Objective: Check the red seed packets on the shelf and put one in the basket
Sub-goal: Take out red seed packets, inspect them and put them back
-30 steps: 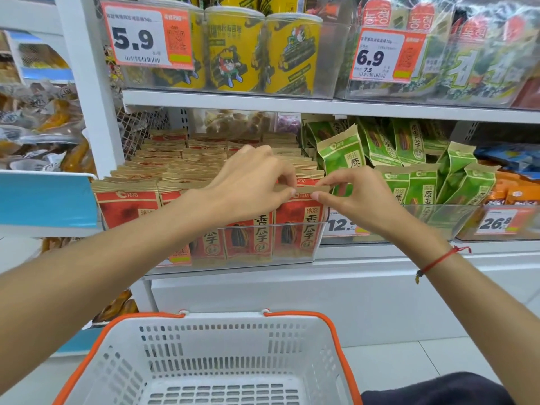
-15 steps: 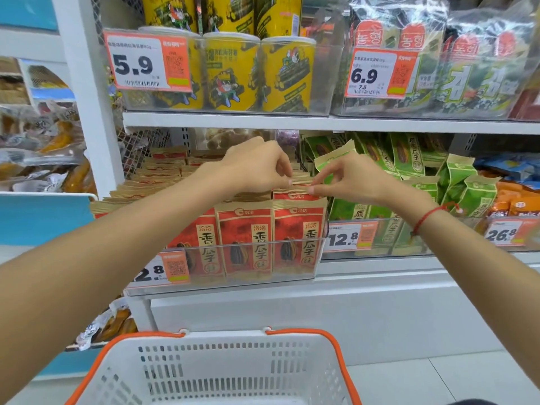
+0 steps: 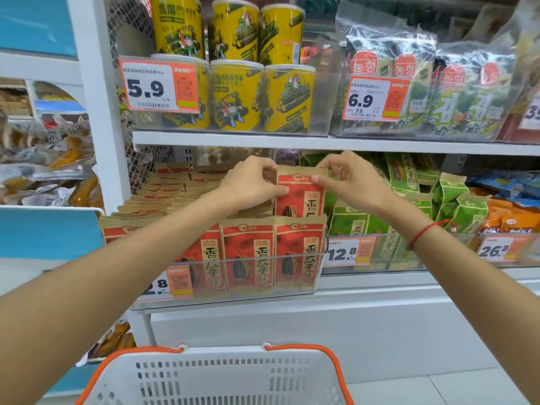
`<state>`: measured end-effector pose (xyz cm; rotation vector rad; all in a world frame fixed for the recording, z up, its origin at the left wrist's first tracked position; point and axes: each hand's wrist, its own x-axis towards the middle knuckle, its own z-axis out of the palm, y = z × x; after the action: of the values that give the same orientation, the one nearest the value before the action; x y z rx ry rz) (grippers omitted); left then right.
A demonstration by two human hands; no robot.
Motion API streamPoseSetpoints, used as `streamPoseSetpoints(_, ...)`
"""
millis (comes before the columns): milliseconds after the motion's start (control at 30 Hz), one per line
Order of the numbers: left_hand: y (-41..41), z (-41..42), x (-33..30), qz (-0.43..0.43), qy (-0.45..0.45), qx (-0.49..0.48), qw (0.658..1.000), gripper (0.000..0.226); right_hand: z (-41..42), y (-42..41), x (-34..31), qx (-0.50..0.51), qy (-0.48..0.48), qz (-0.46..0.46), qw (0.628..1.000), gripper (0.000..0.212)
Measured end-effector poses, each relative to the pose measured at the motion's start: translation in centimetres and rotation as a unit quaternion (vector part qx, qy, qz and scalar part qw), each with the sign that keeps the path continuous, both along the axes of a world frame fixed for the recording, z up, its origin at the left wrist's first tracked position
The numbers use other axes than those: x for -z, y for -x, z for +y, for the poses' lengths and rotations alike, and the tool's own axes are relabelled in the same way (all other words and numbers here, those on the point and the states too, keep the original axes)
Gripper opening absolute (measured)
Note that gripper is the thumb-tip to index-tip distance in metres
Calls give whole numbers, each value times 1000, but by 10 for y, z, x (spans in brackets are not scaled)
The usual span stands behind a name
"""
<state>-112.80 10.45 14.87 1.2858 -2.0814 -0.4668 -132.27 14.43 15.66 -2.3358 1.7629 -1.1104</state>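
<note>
One red seed packet (image 3: 299, 194) is pinched at its top corners by left hand (image 3: 251, 182) and right hand (image 3: 350, 182); it is best drawn straight up, clear of the front row, before being lowered into the basket (image 3: 222, 375)

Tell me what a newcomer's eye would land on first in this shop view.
First, the red paper seed packet lifted above its row in the clear shelf bin, gripped at its top by the left hand and the right hand. Then the yellow cylindrical snack tubs on the shelf above. Below, the white plastic basket with orange rim waits at the bottom edge.
</note>
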Motion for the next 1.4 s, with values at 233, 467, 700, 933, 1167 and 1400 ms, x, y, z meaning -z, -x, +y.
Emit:
streamPoseSetpoints(233, -4, 17, -13, 113, 79, 5, 990, 27, 15, -17, -22, -22, 165, -68, 984, 10)
streamPoseSetpoints(467, -23, 45, -30, 202, 147, 11, 968, 25, 28, -39, -28, -55, 27, -221, 973, 36)
streamPoseSetpoints(700, -49, 92, -44, 320, 148, 59, 934, 22, 71, -69, -40, -157, 86, -300, 937, 18)
streamPoseSetpoints(933, -86, 126, 14, 287, -52, 61, 955, 32, 88, -88, 26, -147, -94, -397, 901, 21)
streamPoseSetpoints(1167, -103, 141, 74, 308, -142, 28, 940, 27, 93, -102, 70, -135, -208, -388, 888, 23)
streamPoseSetpoints(1400, -108, 150, 89, 347, -200, -4, 916, 24, 100, -105, 88, -174, -285, -227, 915, 84)
